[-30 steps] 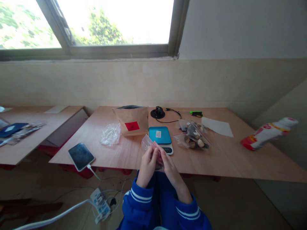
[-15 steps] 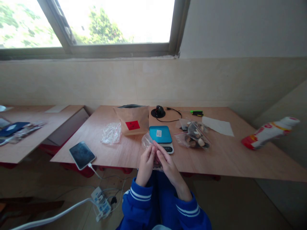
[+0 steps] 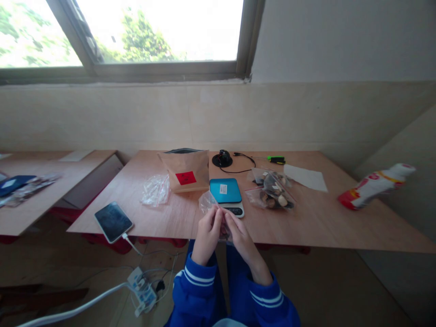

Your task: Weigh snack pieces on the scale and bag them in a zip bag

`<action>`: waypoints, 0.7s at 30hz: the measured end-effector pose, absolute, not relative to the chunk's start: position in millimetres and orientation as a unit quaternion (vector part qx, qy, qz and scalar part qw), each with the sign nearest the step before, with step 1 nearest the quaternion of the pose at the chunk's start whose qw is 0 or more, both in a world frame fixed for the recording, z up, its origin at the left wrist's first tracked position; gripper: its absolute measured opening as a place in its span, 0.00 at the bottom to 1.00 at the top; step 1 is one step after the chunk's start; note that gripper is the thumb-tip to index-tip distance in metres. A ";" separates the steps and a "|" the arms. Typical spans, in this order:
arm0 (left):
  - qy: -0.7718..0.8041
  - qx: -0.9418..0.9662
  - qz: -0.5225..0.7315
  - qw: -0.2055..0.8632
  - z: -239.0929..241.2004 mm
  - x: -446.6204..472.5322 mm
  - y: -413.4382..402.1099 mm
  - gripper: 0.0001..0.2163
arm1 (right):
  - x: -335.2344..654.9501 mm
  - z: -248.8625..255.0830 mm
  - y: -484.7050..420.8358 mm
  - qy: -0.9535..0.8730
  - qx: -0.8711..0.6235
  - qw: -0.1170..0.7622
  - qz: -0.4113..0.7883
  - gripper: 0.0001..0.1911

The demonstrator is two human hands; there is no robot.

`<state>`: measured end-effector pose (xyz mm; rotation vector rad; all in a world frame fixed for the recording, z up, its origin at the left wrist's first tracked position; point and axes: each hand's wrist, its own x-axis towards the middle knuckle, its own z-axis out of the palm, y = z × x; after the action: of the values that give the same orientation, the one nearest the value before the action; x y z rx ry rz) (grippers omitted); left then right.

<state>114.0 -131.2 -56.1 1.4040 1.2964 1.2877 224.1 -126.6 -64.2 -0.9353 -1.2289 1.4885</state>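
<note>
Both hands pinch the top of a clear zip bag (image 3: 206,201) at the table's front edge. My left hand (image 3: 208,230) grips its seal from the left, and my right hand (image 3: 237,231) holds it close beside, fingertips nearly touching. Dark reddish contents show in the bag between and below my hands; their kind is hidden. Just beyond my fingers lies a kitchen scale (image 3: 225,190) with a blue plate and a white front with a dark display. A brown paper pouch (image 3: 200,175) with a red label stands open-topped behind, to the left.
Filled zip bags (image 3: 275,195) of dark and pale pieces lie right of the scale. Empty clear bags (image 3: 155,190) and a charging phone (image 3: 113,221) are at left. A black round-based device (image 3: 222,159), a screwdriver (image 3: 276,160), white paper (image 3: 305,178) and a bottle (image 3: 376,187) stand farther off.
My fingers have drawn closer together along the bag's seal, the right fingertips moving down slightly. The whole view has shifted a little; the things on the table stay in place.
</note>
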 end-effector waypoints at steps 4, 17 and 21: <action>0.539 0.571 0.499 0.367 -53.8 113.9 -133.0 0.15 | 224.0 -63.0 -127.6 -0.505 -0.378 0.482 0.609 0.27; 0.507 0.579 0.505 0.391 -55.8 109.5 -132.5 0.17 | 226.9 -60.3 -122.7 -0.528 -0.378 0.482 0.588 0.26; 0.513 0.571 0.503 0.397 -58.2 106.5 -132.4 0.17 | 226.3 -63.9 -121.8 -0.538 -0.380 0.470 0.587 0.26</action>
<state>106.5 -132.4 -58.2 1.4467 1.2993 1.2751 226.3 -121.8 -63.9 -0.9311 -1.3194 1.4395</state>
